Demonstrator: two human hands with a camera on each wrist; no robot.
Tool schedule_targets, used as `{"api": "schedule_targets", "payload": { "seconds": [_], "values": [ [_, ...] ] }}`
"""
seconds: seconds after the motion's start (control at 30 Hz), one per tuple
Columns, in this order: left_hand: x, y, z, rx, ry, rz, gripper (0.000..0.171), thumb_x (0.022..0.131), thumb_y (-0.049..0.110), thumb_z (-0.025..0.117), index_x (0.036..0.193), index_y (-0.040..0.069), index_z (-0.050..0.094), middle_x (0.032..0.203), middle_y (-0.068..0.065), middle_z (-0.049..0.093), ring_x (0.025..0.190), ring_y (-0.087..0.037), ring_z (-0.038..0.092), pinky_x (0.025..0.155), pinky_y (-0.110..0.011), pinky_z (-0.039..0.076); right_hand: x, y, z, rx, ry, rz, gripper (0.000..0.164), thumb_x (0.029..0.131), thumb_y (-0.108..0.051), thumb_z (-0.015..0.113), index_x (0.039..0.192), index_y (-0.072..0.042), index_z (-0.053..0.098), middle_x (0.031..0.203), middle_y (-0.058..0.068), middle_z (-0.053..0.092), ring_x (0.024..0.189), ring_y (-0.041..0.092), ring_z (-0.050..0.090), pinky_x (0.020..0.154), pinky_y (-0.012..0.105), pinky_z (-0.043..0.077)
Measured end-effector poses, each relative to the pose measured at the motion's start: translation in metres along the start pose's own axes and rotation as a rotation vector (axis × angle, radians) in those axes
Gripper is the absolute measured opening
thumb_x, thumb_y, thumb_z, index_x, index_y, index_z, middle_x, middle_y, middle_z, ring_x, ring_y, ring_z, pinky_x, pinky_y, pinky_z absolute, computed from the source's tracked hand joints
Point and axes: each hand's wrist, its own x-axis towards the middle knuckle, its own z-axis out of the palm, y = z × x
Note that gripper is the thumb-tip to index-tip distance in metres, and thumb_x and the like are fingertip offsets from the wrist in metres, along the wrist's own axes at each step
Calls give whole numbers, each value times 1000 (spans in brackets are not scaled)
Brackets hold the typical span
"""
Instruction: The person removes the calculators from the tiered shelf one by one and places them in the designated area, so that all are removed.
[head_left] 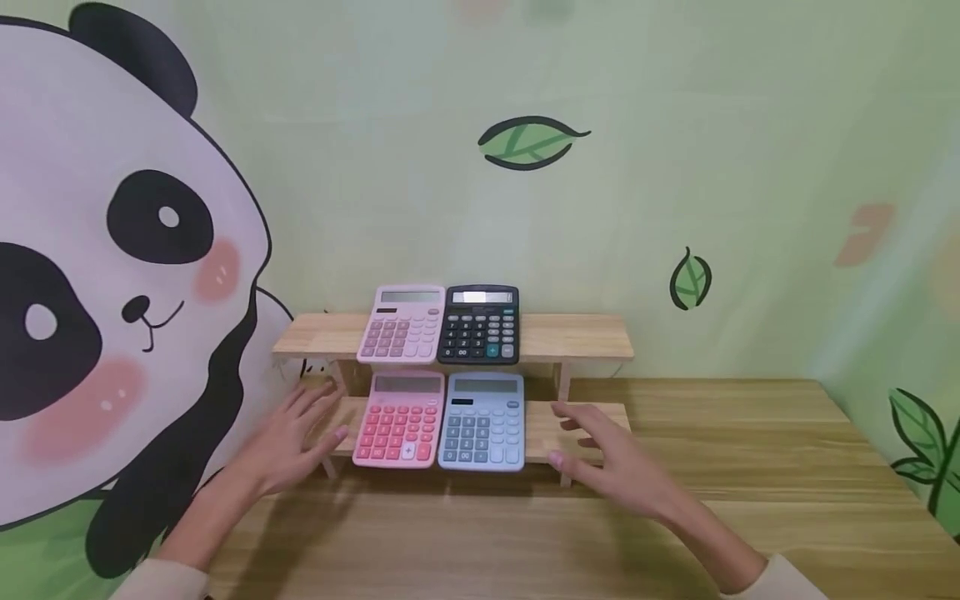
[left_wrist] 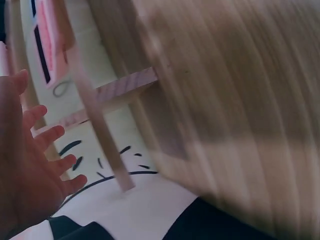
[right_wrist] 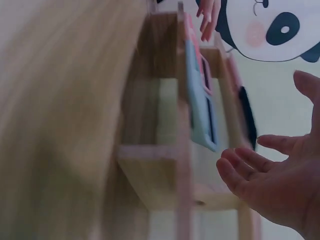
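Four calculators lean on a two-tier wooden rack. On the upper tier stand a pale pink calculator and, to its right, a black calculator. Below them a bright pink calculator sits left of a light blue calculator on the lower tier. My left hand hovers by the rack's left end, fingers spread, holding nothing. At the right end, my right hand is near the lower tier with its fingers loosely extended and nothing in its grasp.
The rack stands on a wood-grain table against a green cloth backdrop printed with leaves. A large printed panda fills the left side. The rack's legs show close to the left hand in the left wrist view.
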Motion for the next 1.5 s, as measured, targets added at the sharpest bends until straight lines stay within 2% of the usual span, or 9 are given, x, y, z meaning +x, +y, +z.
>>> {"api": "schedule_targets", "payload": {
  "seconds": [0.17,0.27,0.4,0.5,0.73,0.87,1.1,1.27,1.5],
  "values": [
    [2,-8,13,3,2,14,68,106,47,57,159,5,47,163,-25,42,149,-57,32,121,-71,22,4,5,22,211,-4,53,59,106,-26,67,155,2,48,149,26,54,133,42,57,110,57,50],
    [2,-10,18,2,8,24,67,106,45,58,159,4,48,162,-25,44,148,-57,33,121,-72,22,6,4,32,262,21,115,58,106,-29,67,151,3,51,142,24,60,129,38,62,109,52,52],
    [1,-12,25,5,20,40,64,106,41,59,157,5,50,161,-24,46,147,-56,35,119,-72,27,8,3,40,288,67,205,54,105,-31,68,145,3,57,130,17,68,117,29,68,98,38,58],
    [1,-11,27,6,-8,15,64,107,45,56,159,8,49,163,-22,44,149,-56,34,118,-73,29,8,3,43,333,100,253,51,104,-28,68,142,5,59,125,15,70,112,29,70,93,33,59],
    [2,-6,30,-1,-89,-90,71,106,61,49,162,17,46,167,-20,39,152,-56,27,114,-81,23,5,5,45,536,87,244,47,107,-17,63,136,19,54,123,29,70,113,38,72,99,36,59],
    [2,-6,30,-17,-95,-112,73,105,64,49,162,18,47,167,-21,38,153,-56,24,114,-84,18,3,7,52,600,58,262,44,107,-15,63,133,20,54,118,28,71,111,38,73,99,40,59],
    [3,-9,28,-15,-121,-136,75,103,67,49,161,18,49,168,-20,36,154,-56,22,114,-85,14,3,9,67,651,42,323,34,107,-11,61,125,18,59,112,29,73,104,39,75,97,45,61],
    [4,-9,27,-22,-126,-130,74,104,66,50,161,18,48,169,-19,34,155,-55,21,115,-84,13,2,11,75,705,35,368,35,108,-12,60,127,18,59,115,30,73,106,39,75,96,43,61],
    [3,-10,31,-34,-120,-135,74,104,65,50,161,18,48,169,-19,34,155,-55,20,115,-84,13,6,13,86,764,23,376,38,109,-13,57,128,19,57,119,31,72,109,39,75,96,42,61]
  ]
}}
